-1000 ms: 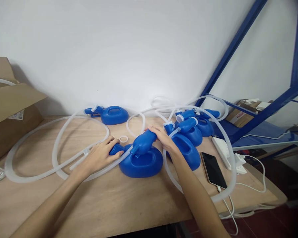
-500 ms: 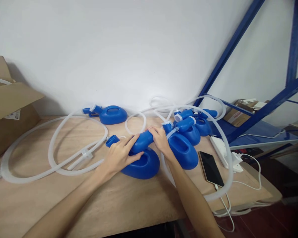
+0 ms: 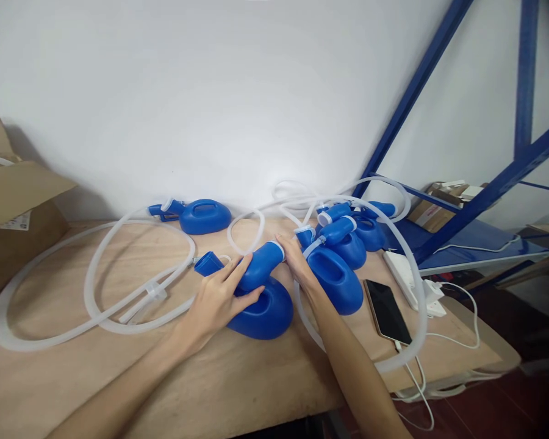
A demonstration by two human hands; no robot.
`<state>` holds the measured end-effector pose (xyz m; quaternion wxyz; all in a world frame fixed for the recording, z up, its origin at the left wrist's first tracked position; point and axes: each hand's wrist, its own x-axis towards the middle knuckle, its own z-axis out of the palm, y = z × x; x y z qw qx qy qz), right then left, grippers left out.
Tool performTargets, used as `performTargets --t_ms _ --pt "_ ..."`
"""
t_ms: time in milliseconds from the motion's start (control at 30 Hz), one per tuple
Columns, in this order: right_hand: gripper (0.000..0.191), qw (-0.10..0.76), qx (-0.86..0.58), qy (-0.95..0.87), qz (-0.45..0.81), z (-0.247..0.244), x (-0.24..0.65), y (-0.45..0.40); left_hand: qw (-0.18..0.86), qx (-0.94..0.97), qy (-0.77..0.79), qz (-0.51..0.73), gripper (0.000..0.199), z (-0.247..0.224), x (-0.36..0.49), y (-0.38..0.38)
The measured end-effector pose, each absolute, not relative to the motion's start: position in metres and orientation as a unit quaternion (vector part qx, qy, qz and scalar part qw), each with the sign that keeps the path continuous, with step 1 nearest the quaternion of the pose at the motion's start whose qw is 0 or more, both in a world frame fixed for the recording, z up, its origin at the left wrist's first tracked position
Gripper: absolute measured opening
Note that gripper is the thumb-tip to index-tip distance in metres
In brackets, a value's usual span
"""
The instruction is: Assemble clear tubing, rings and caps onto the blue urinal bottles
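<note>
A blue plastic elbow-shaped cup (image 3: 261, 266) with a white rim lies tilted over a blue urinal bottle (image 3: 268, 314) in front of me. My left hand (image 3: 219, 296) grips the cup's near side from the left, thumb toward me and fingers over the top. At the white-rimmed end, my right hand (image 3: 296, 259) closes around the rim; its fingertips are partly hidden behind the cup. A blue open-ended neck (image 3: 208, 263) sticks out just beyond my left fingers. Close to my right wrist stands another blue urinal bottle (image 3: 336, 280).
Clear tubing (image 3: 41, 346) loops across the left of the wooden table. More blue bottles (image 3: 350, 250) with tubes cluster at right, near a phone (image 3: 387, 311) and power strip (image 3: 405, 277). One bottle (image 3: 205, 216) stands by the wall. A cardboard box (image 3: 22, 244) sits left, a blue rack (image 3: 421, 97) right.
The cup's white rim has come into sight as my right hand shifted slightly off its end. My left hand keeps its grip. The view has moved a little.
</note>
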<state>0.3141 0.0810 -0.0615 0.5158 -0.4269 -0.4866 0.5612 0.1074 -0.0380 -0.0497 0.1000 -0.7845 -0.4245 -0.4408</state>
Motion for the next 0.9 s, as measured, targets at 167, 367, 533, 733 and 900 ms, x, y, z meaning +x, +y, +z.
performTargets --t_ms 167,367,533,733,900 --pt "0.075 0.473 -0.338 -0.427 0.693 -0.082 0.329 0.06 0.056 -0.767 -0.47 -0.433 0.058 -0.049 0.108 -0.042" --pt "0.061 0.438 -0.276 -0.437 0.736 -0.09 0.337 0.037 0.051 -0.749 -0.476 -0.458 0.058 -0.054 0.105 -0.045" --pt "0.04 0.464 -0.294 -0.513 0.659 -0.084 0.321 0.032 0.042 -0.746 -0.485 -0.454 0.058 -0.053 0.105 -0.05" --pt "0.032 0.494 -0.329 -0.529 0.606 -0.091 0.316 0.035 0.021 -0.745 -0.485 -0.457 0.06 -0.052 0.107 -0.052" --pt "0.035 0.45 -0.311 -0.548 0.633 -0.089 0.327 0.032 0.013 -0.737 -0.495 -0.46 0.058 -0.054 0.107 -0.054"
